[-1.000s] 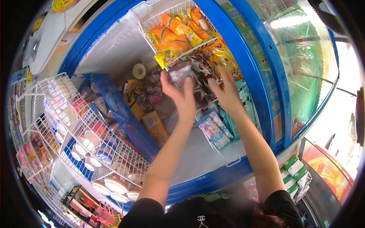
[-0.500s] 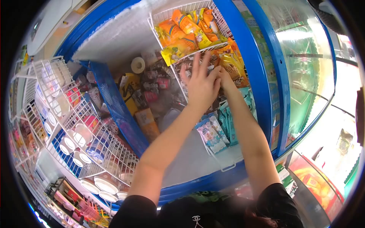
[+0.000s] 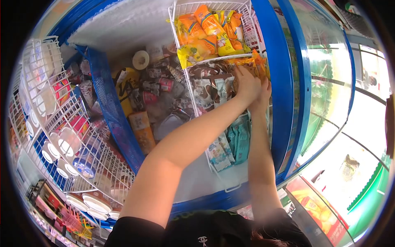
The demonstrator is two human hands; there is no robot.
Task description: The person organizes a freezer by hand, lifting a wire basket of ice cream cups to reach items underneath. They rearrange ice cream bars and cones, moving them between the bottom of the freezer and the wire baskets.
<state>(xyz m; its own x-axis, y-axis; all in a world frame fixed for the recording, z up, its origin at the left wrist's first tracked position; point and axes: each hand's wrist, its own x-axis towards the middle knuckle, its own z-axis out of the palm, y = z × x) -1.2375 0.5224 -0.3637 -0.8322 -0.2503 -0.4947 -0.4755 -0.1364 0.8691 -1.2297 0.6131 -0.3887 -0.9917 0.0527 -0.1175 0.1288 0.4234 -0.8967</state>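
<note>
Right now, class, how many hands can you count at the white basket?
2: the left hand at the brown packs, and the right hand beside it, partly hidden.

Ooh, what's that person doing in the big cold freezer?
The person has both hands, left and right, close together inside the open freezer. They're in among the brown-and-white packets and an orange packet in the white wire basket. The fingers are partly hidden, so I can't tell if they grip one. Yellow-and-orange packets lie beyond the divider, and teal packets sit nearer the person.
</note>
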